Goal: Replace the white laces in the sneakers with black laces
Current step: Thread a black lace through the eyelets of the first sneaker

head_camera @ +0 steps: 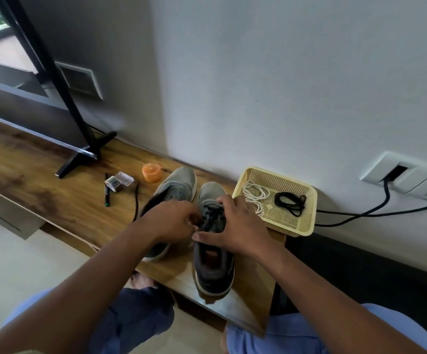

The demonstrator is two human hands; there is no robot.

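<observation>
Black lace (211, 217), limp and thin, sits half threaded through the right sneaker (213, 254) at table centre. Left hand (172, 222) curls its fingers at the eyelets, apparently pinching the lace; its loose tail trails toward 10 o'clock. Right hand (235, 226) spreads over the upper, thumb pressing the collar. Best gripped near the stiff tip. At 2 o'clock, the basket (307, 227) holds the white laces (254, 196) and a spare black lace (290, 201).
</observation>
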